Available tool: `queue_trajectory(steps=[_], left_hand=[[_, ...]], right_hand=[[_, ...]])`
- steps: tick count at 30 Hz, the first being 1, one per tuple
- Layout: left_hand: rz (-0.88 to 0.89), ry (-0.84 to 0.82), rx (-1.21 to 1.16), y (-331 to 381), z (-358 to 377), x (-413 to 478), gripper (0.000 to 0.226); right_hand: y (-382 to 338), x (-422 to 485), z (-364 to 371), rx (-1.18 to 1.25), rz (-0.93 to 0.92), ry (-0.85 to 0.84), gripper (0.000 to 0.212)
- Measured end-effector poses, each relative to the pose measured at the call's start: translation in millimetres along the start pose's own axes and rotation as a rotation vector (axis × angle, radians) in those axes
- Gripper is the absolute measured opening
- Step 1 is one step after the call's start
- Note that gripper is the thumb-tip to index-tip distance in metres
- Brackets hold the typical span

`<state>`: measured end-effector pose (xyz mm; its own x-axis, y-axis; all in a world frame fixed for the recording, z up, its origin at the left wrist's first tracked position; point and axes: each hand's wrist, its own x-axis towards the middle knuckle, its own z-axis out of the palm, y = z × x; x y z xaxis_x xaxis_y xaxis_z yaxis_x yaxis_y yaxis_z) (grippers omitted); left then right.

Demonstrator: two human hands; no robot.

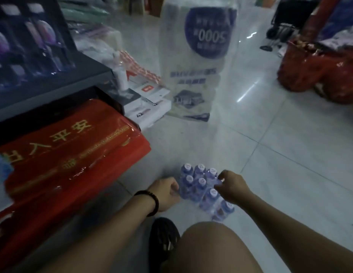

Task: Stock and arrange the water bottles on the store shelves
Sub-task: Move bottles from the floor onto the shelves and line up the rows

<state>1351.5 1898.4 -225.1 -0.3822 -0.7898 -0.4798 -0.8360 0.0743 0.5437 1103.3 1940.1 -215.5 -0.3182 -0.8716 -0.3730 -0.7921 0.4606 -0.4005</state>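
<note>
7 white-capped water bottles [201, 181] show in 1 shrink-wrapped pack [208, 203]; the right hand [233, 186] covers part of it. 2 hands are in view, counting the left hand [165, 192], which wears 1 dark beaded bracelet [152, 201]. 1 tall tissue pack [197, 56] stands beyond.

Red mats [73, 150] lie left of a tall white package [195, 56].

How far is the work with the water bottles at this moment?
Done: nothing visible; no bottle stands on the shelf in view. In hand: the pack of water bottles sits wrapped on the floor; the left hand grips its left edge, the right hand pinches the wrap on top. Left: open the pack and shelve every bottle.
</note>
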Motion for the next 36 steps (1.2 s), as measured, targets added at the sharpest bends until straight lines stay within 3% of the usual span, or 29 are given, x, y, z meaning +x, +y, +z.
queue_trajectory(steps=[5,9,11,13,15,19,24,28,33,36], left_hand=[[-0.016,-0.041,0.088,4.2,46.0,63.5,0.055],[0.013,0.072,0.003,-4.2,81.4,125.7,0.051],[0.043,0.129,-0.018,-19.4,100.7,151.9,0.053],[0.068,0.145,0.005,-16.3,102.6,148.5,0.071],[0.050,0.149,0.105,-13.7,103.0,144.0,0.082],[0.042,0.155,0.212,-25.7,104.0,148.6,0.078],[-0.034,0.138,0.136,-37.6,94.4,148.5,0.057],[-0.011,0.211,0.134,-53.4,88.0,133.3,0.053],[-0.137,0.269,0.110,-89.1,89.2,115.2,0.069],[-0.180,0.308,-0.136,-102.0,102.0,114.9,0.076]], right_hand=[[51.2,22.6,56.8,-0.040,-0.027,0.062,0.036],[41.2,50.2,90.6,-0.098,-0.154,0.098,0.034],[28.6,62.5,96.3,-0.181,-0.213,0.075,0.047],[21.6,74.4,101.2,-0.260,-0.233,0.027,0.064],[19.8,83.4,105.6,-0.348,-0.218,0.011,0.068],[19.6,96.5,116.7,-0.358,-0.224,-0.007,0.048],[5.9,90.0,127.8,-0.432,-0.298,0.017,0.060],[0.1,81.2,144.6,-0.313,-0.275,0.040,0.043],[-3.7,69.3,170.5,-0.076,-0.182,0.038,0.052],[-1.1,64.5,185.0,0.106,-0.126,0.055,0.058]])
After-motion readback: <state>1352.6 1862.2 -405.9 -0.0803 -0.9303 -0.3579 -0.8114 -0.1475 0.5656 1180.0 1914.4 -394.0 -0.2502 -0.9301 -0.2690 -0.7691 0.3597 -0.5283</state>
